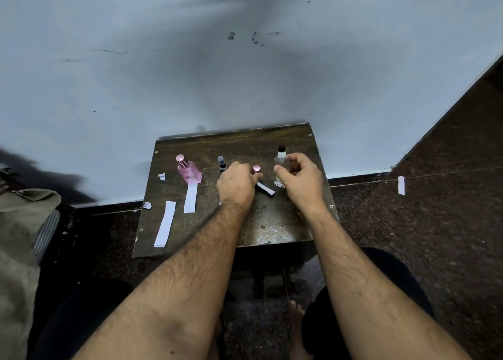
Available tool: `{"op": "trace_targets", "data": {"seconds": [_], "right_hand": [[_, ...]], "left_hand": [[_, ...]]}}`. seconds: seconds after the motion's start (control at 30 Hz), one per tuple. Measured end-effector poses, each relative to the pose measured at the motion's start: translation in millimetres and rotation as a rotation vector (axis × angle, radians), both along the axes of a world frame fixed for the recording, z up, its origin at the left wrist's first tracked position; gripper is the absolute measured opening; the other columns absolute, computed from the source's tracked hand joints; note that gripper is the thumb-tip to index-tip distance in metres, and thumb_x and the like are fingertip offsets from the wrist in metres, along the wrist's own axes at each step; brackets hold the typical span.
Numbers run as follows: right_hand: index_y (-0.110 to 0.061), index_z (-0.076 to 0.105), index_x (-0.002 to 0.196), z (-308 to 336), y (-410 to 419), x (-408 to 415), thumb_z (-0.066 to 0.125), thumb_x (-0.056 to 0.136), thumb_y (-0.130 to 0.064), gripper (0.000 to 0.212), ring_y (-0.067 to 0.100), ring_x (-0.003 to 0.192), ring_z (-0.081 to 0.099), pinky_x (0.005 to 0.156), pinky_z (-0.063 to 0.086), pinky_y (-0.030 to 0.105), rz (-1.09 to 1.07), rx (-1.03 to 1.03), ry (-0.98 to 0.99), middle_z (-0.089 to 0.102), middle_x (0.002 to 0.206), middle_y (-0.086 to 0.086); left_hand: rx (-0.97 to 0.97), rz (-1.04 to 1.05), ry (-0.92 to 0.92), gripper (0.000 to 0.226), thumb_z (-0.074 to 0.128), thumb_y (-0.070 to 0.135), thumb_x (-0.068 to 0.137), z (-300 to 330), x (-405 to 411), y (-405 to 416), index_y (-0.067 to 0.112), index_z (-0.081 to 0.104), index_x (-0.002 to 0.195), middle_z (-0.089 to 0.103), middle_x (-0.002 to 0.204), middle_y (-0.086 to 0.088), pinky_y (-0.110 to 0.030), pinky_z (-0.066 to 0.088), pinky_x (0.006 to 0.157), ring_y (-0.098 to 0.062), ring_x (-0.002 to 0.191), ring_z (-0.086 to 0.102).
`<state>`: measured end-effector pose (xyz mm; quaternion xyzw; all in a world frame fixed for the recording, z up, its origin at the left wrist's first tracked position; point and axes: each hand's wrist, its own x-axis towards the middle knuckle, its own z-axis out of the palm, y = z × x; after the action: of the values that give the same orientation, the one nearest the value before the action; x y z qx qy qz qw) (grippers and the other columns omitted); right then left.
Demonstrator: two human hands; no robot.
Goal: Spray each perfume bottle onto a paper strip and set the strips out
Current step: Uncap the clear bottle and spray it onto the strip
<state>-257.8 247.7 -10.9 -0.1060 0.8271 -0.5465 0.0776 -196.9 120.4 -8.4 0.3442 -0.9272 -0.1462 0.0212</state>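
On a small dark wooden table (272, 231) stand a pink square perfume bottle (189, 170) with a pink cap, a small dark spray bottle (222, 164), a pink-capped small bottle (256, 169) and a clear bottle with a black cap (281, 166). My left hand (236, 185) is closed around the pink-capped small bottle, hiding its body. A white paper strip (265, 188) pokes out beside that hand. My right hand (300, 180) grips the clear bottle's side. One strip (190, 197) lies in front of the pink bottle, another strip (165, 223) lies at the table's left.
The table stands against a pale blue wall (245, 73). A loose strip (401, 185) lies on the speckled floor to the right. Small paper scraps (162, 176) sit by the table's left edge. Cloth (24, 223) is piled at the left. My knees are below.
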Motion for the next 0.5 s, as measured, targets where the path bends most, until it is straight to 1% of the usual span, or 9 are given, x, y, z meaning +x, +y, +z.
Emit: {"op": "trace_targets", "data": {"seconds": [0.1, 0.2, 0.27, 0.33, 0.4, 0.43, 0.5], "right_hand": [[-0.024, 0.067, 0.093, 1.4, 1.1, 0.3, 0.072, 0.075, -0.034, 0.021, 0.010, 0.074, 0.060, 0.072, 0.052, 0.033, 0.004, -0.003, -0.003, 0.066, 0.079, -0.010], [-0.023, 0.064, 0.091, 5.9, 3.0, 2.3, 0.072, 0.076, -0.033, 0.019, 0.008, 0.074, 0.060, 0.072, 0.051, 0.033, 0.033, -0.014, -0.013, 0.066, 0.080, -0.012], [-0.023, 0.062, 0.093, 10.3, 4.3, 4.8, 0.072, 0.077, -0.032, 0.020, 0.006, 0.079, 0.061, 0.075, 0.051, 0.031, 0.065, -0.019, -0.027, 0.066, 0.083, -0.014], [-0.024, 0.060, 0.094, 15.3, 4.4, 8.7, 0.072, 0.076, -0.034, 0.024, 0.007, 0.083, 0.063, 0.078, 0.051, 0.032, 0.096, -0.023, -0.051, 0.068, 0.086, -0.012], [-0.025, 0.058, 0.093, 22.8, 3.9, 15.2, 0.071, 0.069, -0.042, 0.032, 0.009, 0.079, 0.062, 0.075, 0.050, 0.033, 0.115, -0.057, -0.075, 0.068, 0.084, -0.009], [-0.026, 0.056, 0.091, 26.6, 3.4, 18.5, 0.070, 0.065, -0.047, 0.037, 0.010, 0.076, 0.060, 0.073, 0.049, 0.032, 0.120, -0.077, -0.081, 0.067, 0.081, -0.008], [-0.029, 0.053, 0.092, 34.8, 2.4, 23.3, 0.070, 0.063, -0.049, 0.039, 0.009, 0.072, 0.058, 0.073, 0.049, 0.034, 0.139, -0.098, -0.078, 0.065, 0.077, -0.008]], "left_hand": [[0.005, 0.031, 0.063, 0.032, 0.055, 0.048, 0.094, 0.4, 9.6, 5.1, 0.024, 0.070, 0.108, 0.064, 0.107, -0.001, -0.034, 0.044, 0.073, -0.028, 0.099, 0.063], [0.030, 0.094, 0.171, 0.027, 0.053, 0.041, 0.097, 4.3, 22.0, 12.1, 0.029, 0.071, 0.112, 0.069, 0.105, 0.000, -0.032, 0.044, 0.072, -0.027, 0.097, 0.065], [0.089, 0.165, 0.254, 0.024, 0.056, 0.035, 0.096, 9.8, 28.6, 13.6, 0.028, 0.071, 0.114, 0.072, 0.108, -0.001, -0.033, 0.049, 0.078, -0.026, 0.100, 0.066], [0.179, 0.235, 0.353, 0.024, 0.060, 0.031, 0.094, 16.4, 32.8, 12.2, 0.027, 0.072, 0.114, 0.073, 0.109, 0.000, -0.031, 0.050, 0.083, -0.022, 0.101, 0.067], [0.284, 0.286, 0.461, 0.024, 0.064, 0.027, 0.091, 25.7, 36.0, 9.9, 0.026, 0.071, 0.114, 0.073, 0.105, 0.002, -0.029, 0.052, 0.085, -0.018, 0.099, 0.067], [0.325, 0.307, 0.514, 0.025, 0.066, 0.025, 0.090, 30.9, 37.9, 8.3, 0.026, 0.070, 0.115, 0.073, 0.102, 0.004, -0.028, 0.052, 0.084, -0.017, 0.096, 0.067], [0.368, 0.326, 0.585, 0.030, 0.069, 0.023, 0.088, 41.8, 39.7, 5.1, 0.025, 0.065, 0.118, 0.071, 0.094, 0.007, -0.019, 0.048, 0.075, -0.013, 0.091, 0.065]]}}
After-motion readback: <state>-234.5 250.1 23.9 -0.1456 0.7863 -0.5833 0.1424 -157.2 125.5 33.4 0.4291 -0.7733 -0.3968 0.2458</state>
